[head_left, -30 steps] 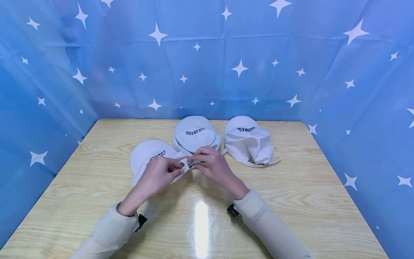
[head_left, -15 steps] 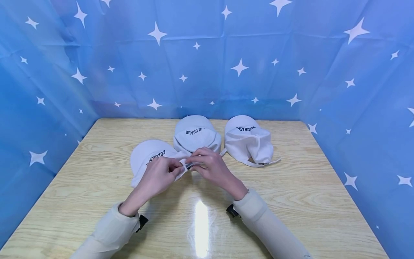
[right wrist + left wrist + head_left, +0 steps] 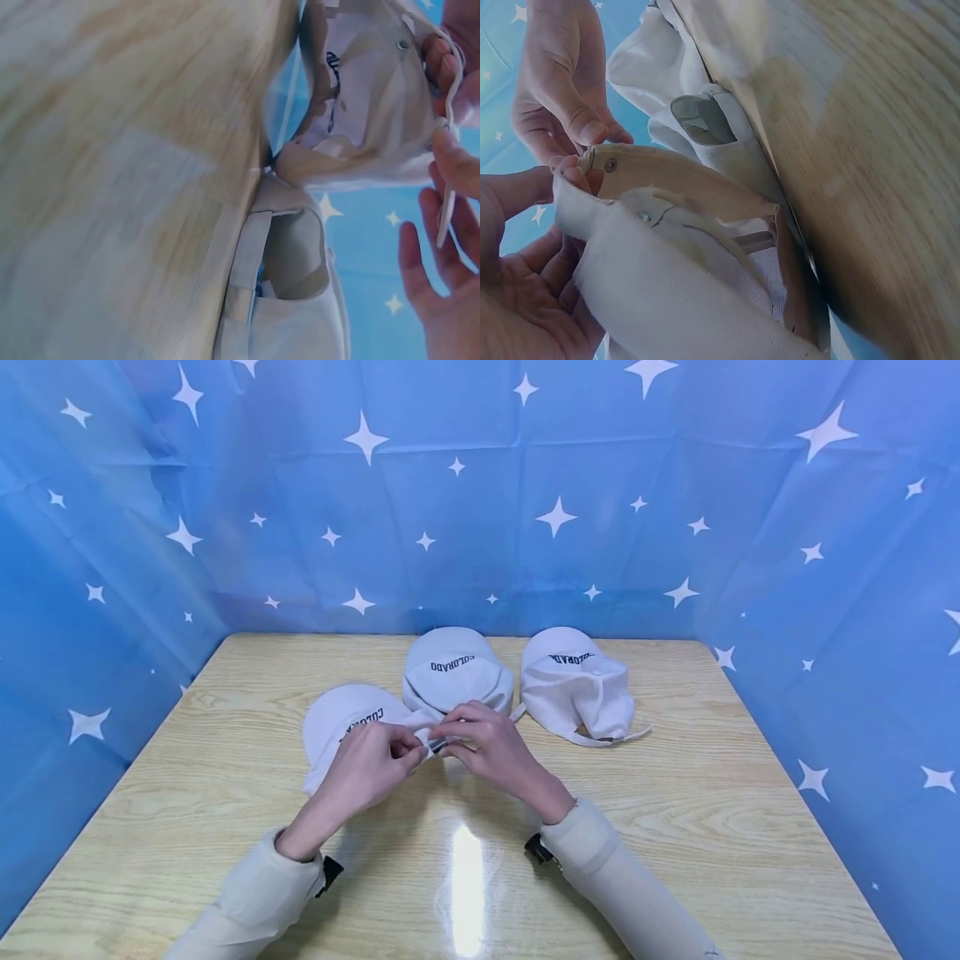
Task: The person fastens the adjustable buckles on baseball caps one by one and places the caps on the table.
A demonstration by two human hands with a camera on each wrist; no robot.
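Note:
At the left of the group, a white baseball cap (image 3: 341,718) with dark COLORADO lettering lies with its brim pointing away. My left hand (image 3: 371,760) pinches the cap's back strap near the opening. Close beside it, my right hand (image 3: 491,745) pinches the strap's other part between thumb and fingers. A small silver buckle (image 3: 437,744) shows between the two hands. In the right wrist view, the free strap end (image 3: 448,214) sticks out past my right thumb. The left wrist view looks into the cap's lining (image 3: 697,225); fingertips hide part of the strap.
Two more white COLORADO caps lie at the back of the wooden table (image 3: 675,860): a middle cap (image 3: 453,672) just behind my right hand, and a right cap (image 3: 577,689) with its strap end sticking out. A blue star-patterned cloth (image 3: 465,485) hangs behind and at both sides.
My right hand has shifted slightly left, closer to my left hand. The strap loop between them has narrowed and the buckle has moved a little left. The other caps stay put.

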